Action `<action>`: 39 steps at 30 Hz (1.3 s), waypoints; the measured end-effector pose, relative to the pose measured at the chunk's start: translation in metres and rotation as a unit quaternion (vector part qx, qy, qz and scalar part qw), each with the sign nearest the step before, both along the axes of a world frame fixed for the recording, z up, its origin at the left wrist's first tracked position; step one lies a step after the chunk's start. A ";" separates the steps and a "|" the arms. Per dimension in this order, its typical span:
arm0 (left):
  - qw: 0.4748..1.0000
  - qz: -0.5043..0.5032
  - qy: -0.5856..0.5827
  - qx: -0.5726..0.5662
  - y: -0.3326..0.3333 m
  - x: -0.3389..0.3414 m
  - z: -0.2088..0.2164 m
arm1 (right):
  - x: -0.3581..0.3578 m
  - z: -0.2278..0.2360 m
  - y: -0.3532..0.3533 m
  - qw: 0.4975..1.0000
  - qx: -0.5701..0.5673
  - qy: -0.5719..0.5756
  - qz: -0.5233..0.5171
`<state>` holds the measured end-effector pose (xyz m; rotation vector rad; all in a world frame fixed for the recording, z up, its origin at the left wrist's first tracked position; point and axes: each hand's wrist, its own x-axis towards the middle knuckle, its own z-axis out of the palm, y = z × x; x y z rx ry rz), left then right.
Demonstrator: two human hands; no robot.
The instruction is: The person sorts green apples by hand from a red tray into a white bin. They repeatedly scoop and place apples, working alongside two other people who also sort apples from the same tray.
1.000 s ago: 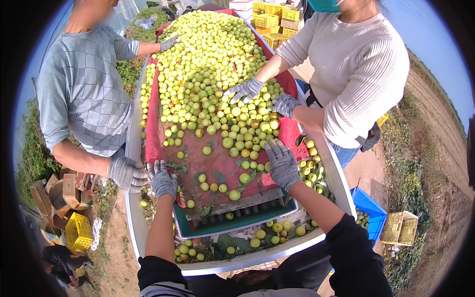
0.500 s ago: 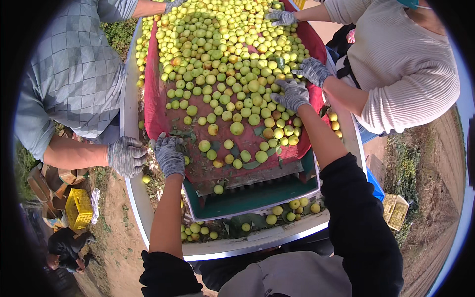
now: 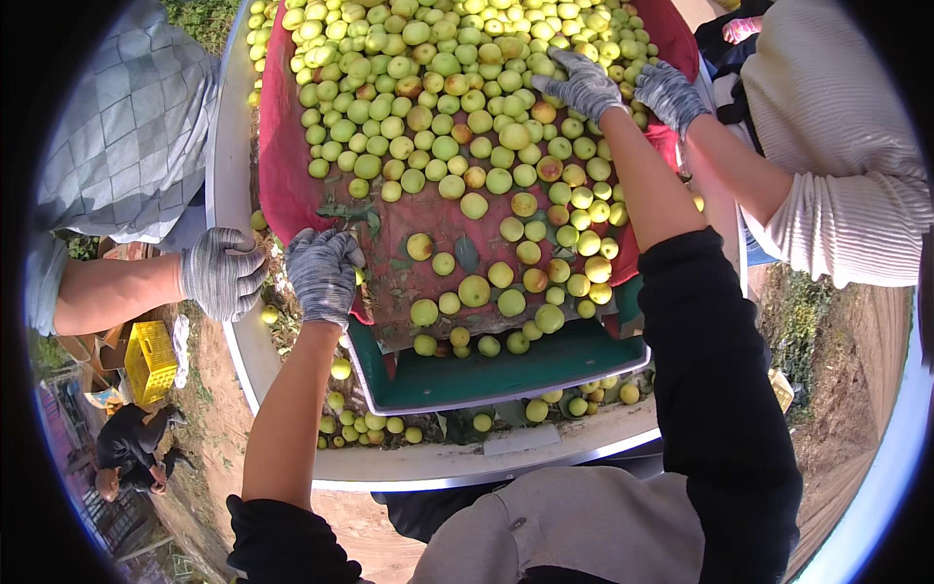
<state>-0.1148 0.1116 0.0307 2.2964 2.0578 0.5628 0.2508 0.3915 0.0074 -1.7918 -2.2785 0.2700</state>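
Many small yellow-green fruits [image 3: 474,205], apple-like and some blushed reddish, lie over a red cloth [image 3: 384,234]. The cloth slopes down to a green tray [image 3: 486,375], where several fruits sit at the upper lip. My left hand [image 3: 324,275], in a grey striped glove, is closed at the cloth's lower left edge with its fingers curled around the fabric; the fingertips are partly hidden. Farther up on the right, my right hand [image 3: 586,86], in a matching glove, rests on the fruits with fingers spread and nothing gripped.
A co-worker's gloved hand [image 3: 224,273] is left of mine, and another's gloved hand [image 3: 671,95] is beside my right. A pale trough rim [image 3: 238,336] surrounds the tray, with fruits and leaves below. A yellow crate [image 3: 151,362] and a crouching person [image 3: 131,448] are on the ground at left.
The view has shifted closer. Fruits have rolled down the cloth to the tray's upper edge. My right hand has moved up among the fruits, and my left hand's fingers have curled in.
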 end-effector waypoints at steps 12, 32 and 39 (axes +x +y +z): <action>0.999 0.003 0.016 0.033 0.000 -0.002 -0.005 | 0.003 0.013 -0.157 0.995 0.009 0.025 0.095; 0.991 0.063 0.116 -0.023 -0.001 -0.002 -0.011 | -0.011 0.003 -0.280 0.979 0.110 0.074 0.158; 0.992 0.063 0.099 -0.040 -0.001 -0.001 -0.006 | -0.100 -0.004 -0.168 0.988 0.108 -0.056 0.098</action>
